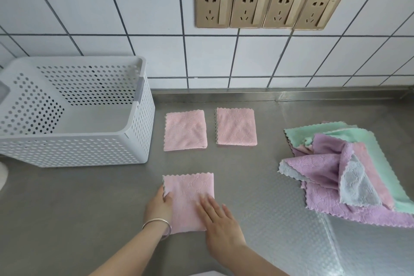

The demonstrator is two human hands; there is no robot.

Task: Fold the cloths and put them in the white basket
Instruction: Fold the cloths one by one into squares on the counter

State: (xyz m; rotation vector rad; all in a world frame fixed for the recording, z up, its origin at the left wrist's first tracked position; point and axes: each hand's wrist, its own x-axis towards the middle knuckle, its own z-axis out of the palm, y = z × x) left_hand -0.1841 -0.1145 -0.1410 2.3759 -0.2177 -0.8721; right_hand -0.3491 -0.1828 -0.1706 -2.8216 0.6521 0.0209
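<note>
Head view: pink cloth (pixel 189 199) folded small on counter (pixel 89 197), near front edge. Left hand (pixel 159 205) pinching its left edge, likely to stop sliding; right hand (pixel 218 219) flat, fingers straight, pressing the fold down. Two folded pink cloths (pixel 185 130) (pixel 236 126) parked beside white basket (pixel 74 152), basket apparently holding no cloths. Unfolded pile (pixel 349 177) well apart at right. Bare counter between hands and basket, so an open path leftward.
</note>
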